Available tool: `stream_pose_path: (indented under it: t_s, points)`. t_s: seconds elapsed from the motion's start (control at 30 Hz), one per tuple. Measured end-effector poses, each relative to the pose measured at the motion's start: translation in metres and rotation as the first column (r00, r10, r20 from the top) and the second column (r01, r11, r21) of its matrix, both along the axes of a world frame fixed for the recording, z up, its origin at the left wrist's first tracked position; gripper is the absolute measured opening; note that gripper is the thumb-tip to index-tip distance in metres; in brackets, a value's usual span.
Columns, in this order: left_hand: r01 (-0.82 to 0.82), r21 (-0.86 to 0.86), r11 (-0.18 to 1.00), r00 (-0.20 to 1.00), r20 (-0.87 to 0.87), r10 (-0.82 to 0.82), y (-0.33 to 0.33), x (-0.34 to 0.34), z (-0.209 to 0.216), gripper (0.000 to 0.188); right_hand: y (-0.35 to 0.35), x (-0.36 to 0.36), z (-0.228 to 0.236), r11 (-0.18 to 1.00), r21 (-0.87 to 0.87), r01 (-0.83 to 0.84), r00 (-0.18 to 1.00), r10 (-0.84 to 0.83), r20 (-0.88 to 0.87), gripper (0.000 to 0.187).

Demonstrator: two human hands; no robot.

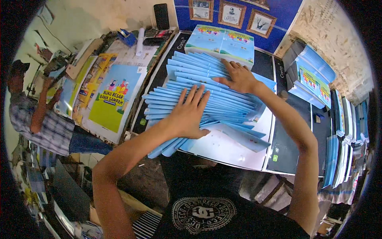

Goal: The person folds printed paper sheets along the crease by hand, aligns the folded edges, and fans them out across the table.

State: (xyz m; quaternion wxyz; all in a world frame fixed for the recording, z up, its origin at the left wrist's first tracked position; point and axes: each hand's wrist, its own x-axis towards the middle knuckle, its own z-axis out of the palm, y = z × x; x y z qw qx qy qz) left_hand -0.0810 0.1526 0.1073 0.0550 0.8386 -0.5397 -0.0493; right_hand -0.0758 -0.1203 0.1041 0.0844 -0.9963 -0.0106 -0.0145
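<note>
Both hands lie flat and open, gripping nothing: the left hand [190, 112] presses palm down, fingers spread, on the near part of a fanned spread of light blue booklets [223, 85], and the right hand [238, 76] rests with fingers spread on the far part of the same spread, just short of two stacked piles of booklets with coloured covers [221, 43]. At far left a person in a checked shirt [41, 123] stands beside a side table [133, 101] carrying a large yellow-green poster [114, 97], other printed sheets, a rolled white sheet [139, 41] and a blue tape dispenser [126, 38]. The fanned booklets overlap one another in a staggered spread running from near left to far right, lying on a white sheet [223, 149] atop a dark flat machine lid [282, 147] directly before the person. No box or tray is in view; the booklets sit only in loose stacks. To the right, a further pile of blue booklets [314, 75] rests on a second dark unit, and at far right more booklets stand on edge in upright rows [346, 131]. Framed pictures [231, 13] hang on a blue wall behind.
</note>
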Motion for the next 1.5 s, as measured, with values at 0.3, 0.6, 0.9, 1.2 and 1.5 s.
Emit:
stream_pose_path:
  t_s: [0.3, 0.6, 0.9, 1.2, 1.5]
  points:
    - [-0.031, -0.107, 0.994, 0.998, 0.055, 0.037, 0.001, -0.002, 0.001, 0.105, -0.004, 0.000, 0.010, 0.987, 0.097, -0.126, 0.989, 0.133, -0.065, 0.112]
    - [0.061, -0.065, 0.996, 0.994, -0.081, -0.066, 0.006, -0.010, -0.003, 0.067, -0.004, -0.008, 0.003, 0.995, 0.082, -0.052, 0.996, 0.058, -0.063, 0.106]
    - [0.088, -0.053, 0.995, 0.995, -0.033, -0.090, 0.005, -0.014, 0.003, 0.069, 0.027, -0.044, 0.030, 0.972, 0.133, -0.192, 0.952, 0.217, -0.217, 0.129]
    - [0.016, -0.012, 1.000, 0.999, -0.040, -0.016, -0.009, -0.001, 0.000, 0.064, 0.010, -0.035, 0.031, 0.923, 0.205, -0.326, 0.919, 0.361, -0.161, 0.112]
    - [0.013, 0.014, 1.000, 0.998, 0.061, -0.014, -0.022, 0.017, -0.004, 0.081, 0.015, -0.030, 0.017, 0.975, 0.186, -0.118, 0.978, 0.146, -0.149, 0.093]
